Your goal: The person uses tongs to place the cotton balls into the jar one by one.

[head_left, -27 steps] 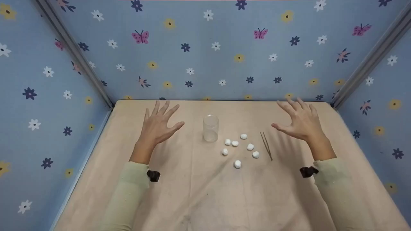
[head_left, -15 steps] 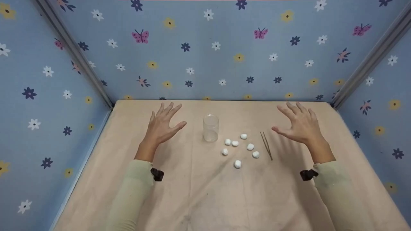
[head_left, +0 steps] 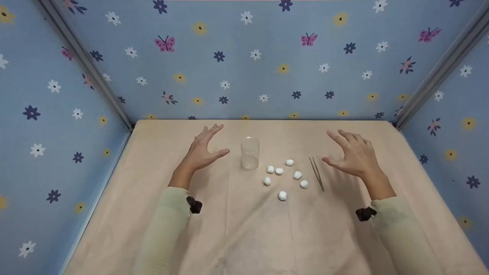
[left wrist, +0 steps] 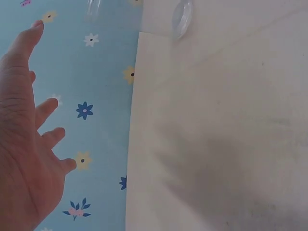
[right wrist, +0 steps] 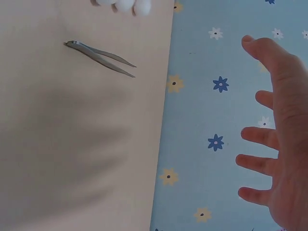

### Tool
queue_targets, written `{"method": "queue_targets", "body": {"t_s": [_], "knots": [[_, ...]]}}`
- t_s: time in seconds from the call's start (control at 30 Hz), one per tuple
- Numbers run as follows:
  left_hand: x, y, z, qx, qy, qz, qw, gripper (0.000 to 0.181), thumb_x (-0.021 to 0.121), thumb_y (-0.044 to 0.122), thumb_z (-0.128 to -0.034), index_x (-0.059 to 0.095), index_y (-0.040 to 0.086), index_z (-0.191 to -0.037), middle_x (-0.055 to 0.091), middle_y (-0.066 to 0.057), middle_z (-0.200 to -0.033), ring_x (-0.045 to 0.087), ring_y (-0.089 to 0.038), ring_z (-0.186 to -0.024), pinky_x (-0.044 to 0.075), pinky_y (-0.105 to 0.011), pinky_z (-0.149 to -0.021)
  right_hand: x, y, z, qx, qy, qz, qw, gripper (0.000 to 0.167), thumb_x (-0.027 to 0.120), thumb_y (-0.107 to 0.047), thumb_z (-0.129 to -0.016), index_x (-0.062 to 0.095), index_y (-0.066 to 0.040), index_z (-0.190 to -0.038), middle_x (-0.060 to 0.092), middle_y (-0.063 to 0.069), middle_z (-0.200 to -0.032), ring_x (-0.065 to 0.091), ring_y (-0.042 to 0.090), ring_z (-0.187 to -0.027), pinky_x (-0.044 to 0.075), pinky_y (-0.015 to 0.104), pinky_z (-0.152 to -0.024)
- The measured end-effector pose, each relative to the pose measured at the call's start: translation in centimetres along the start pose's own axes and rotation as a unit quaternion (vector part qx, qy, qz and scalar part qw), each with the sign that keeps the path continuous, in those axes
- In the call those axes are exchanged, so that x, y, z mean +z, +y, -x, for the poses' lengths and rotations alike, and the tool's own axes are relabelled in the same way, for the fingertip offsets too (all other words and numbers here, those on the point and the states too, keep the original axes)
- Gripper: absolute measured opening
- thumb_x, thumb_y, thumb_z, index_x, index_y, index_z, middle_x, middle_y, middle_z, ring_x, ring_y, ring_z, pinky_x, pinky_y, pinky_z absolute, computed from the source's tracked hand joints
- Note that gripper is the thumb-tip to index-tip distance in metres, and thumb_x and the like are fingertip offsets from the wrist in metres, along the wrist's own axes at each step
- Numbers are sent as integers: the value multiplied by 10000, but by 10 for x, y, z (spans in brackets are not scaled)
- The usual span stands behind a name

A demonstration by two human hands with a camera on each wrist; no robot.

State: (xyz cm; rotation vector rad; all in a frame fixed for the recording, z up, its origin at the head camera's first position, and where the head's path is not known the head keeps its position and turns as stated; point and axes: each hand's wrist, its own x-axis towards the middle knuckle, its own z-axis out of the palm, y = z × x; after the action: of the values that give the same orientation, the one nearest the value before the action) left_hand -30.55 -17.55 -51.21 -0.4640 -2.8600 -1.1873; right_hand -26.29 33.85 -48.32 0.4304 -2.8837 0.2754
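Head view, near edge first: pale sleeves (head_left: pixel 158 233), a dark wrist camera (head_left: pixel 195 205) at each cuff. Seven white balls (head_left: pixel 282 195) lay loose mid-table (head_left: pixel 259 236), the nearest off alone. Tweezers (head_left: pixel 319 181) lay just right of them, joined end toward the person. Left hand (head_left: pixel 201 152) and right hand (head_left: pixel 357 156) hung above the cloth, fingers spread, both grasping nothing. Clear jar (head_left: pixel 250 154) stood upright between them, closer to the left; could not tell whether it had a lid. Flowered wall (head_left: pixel 263 78) behind all.

On technique, my judgement: the tweezers called for a light thumb-and-finger pinch nearer the joined end, tips left free; the jar, apparently light, for a low steadying hold. Loose balls would probably have rolled if brushed.

Right wrist view showed the tweezers' slightly bowed arms and parted tips, finer than from the head, but cropped the balls. Left wrist view caught only parts of the jar, no tweezers; only the head view gave the full ball count.
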Motion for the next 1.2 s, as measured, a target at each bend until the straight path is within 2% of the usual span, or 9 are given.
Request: {"method": "queue_targets", "body": {"t_s": [0.2,0.4,0.57,0.77,1.2], "knots": [[12,1,-4,-51,-117,343,9993,957,846,460,-970,367,275,-1778,327,-104,-1875,207,-429,-1777,207,-765,-1409,10,1,8,20,-31,-23,10000,880,820,-556,-957,491,-236,-1708,543,249,-1687,567,587,-1448,467,829,-1126],[30,-1,-7,-8,-148,776,9969,983,870,413,-961,356,253,-1782,369,-101,-1856,320,-388,-1745,264,-689,-1425,18,2,15,1,-135,71,9999,882,827,-554,-956,493,-234,-1707,576,251,-1637,605,587,-1383,509,811,-1065],[42,-3,-7,-5,-193,1005,9948,966,879,356,-970,364,221,-1776,400,-128,-1837,329,-392,-1740,267,-699,-1420,25,1,18,-7,-248,119,9996,867,812,-546,-967,492,-231,-1709,598,249,-1601,624,576,-1334,537,780,-999],[53,-1,-5,-85,-307,1395,9897,915,907,237,-965,423,198,-1741,453,-178,-1788,377,-433,-1703,376,-720,-1360,34,-1,23,-13,-320,156,9994,851,802,-549,-967,505,-236,-1701,629,248,-1560,645,553,-1287,561,731,-912],[73,1,-10,-326,-435,1802,9821,852,884,179,-988,451,241,-1720,509,-152,-1750,449,-406,-1670,412,-638,-1369,51,-1,30,165,-565,54,9983,810,782,-525,-977,523,-244,-1691,661,256,-1496,648,522,-1253,575,726,-935]]}}
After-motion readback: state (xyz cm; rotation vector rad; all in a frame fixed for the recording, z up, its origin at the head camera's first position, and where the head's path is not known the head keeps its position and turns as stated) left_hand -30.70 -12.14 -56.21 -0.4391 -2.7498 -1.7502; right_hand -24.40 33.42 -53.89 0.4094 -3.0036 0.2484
